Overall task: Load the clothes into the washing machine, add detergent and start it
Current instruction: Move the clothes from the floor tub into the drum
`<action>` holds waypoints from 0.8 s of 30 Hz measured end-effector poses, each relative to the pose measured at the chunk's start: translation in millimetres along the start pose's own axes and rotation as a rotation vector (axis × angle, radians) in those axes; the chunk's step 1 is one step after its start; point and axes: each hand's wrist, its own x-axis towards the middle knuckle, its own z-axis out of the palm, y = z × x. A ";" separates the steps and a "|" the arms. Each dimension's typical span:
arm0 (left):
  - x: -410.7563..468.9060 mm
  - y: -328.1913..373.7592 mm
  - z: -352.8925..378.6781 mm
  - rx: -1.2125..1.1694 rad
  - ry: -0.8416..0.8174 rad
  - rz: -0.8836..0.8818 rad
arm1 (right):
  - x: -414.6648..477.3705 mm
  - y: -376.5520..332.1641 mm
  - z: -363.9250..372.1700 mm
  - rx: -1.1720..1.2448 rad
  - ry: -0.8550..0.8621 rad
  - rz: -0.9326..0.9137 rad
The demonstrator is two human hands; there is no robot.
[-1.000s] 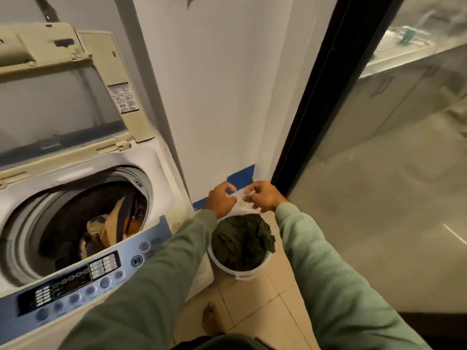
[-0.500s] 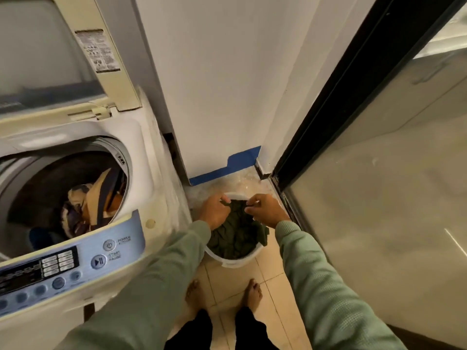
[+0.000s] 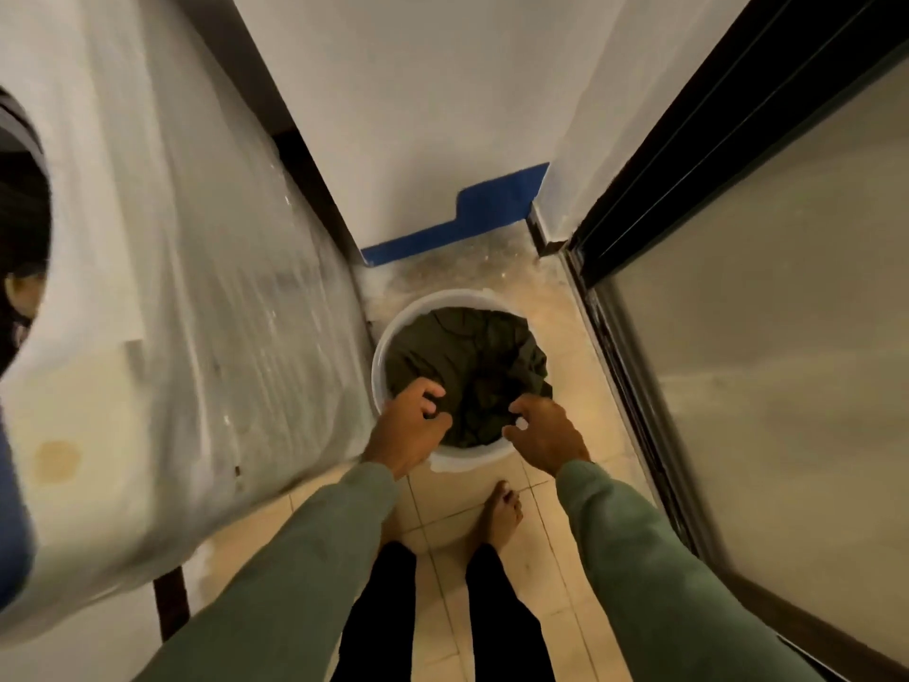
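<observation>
The left hand (image 3: 410, 428) has its fingers curled down into the dark green cloth (image 3: 472, 356) at the near left of the bucket (image 3: 379, 356) and grips a fold of it. The right hand (image 3: 543, 433) is at the near right edge of the same cloth, fingers bent over it. The view is blurred there, so I cannot tell whether it has closed on the fabric or only touches it.

The cloth lies bunched inside the white bucket and fills most of it, with none of it lifted above the rim. The bucket stands on the tiled floor (image 3: 442, 509), just beside the washer (image 3: 196, 287) and close to the back wall. A bare foot (image 3: 501, 509) is planted just short of it.

The drum (image 3: 22, 228) shows only as a dark slice at the far left of the frame. Something pale sits in it, probably laundry already loaded, so loading looks partly done. What is left, by my reading: lift this cloth out, carry it left into the drum, add detergent and start the machine. No detergent is in view.
</observation>
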 end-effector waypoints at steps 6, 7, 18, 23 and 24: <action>62.5 -48.8 33.0 0.038 0.059 0.032 | 74.0 20.5 17.4 -0.256 0.300 -0.101; 70.2 -54.3 38.0 0.028 0.066 0.039 | 87.8 24.3 19.2 -0.295 0.294 -0.095; 109.9 -118.6 61.1 0.164 -0.021 -0.002 | 163.2 71.8 62.0 -0.116 0.139 0.116; 100.9 -89.3 57.8 0.129 -0.045 0.042 | 133.9 40.1 17.9 0.461 0.100 0.080; 99.6 -78.5 57.6 0.098 -0.054 0.077 | 127.3 34.4 5.5 0.483 0.082 0.070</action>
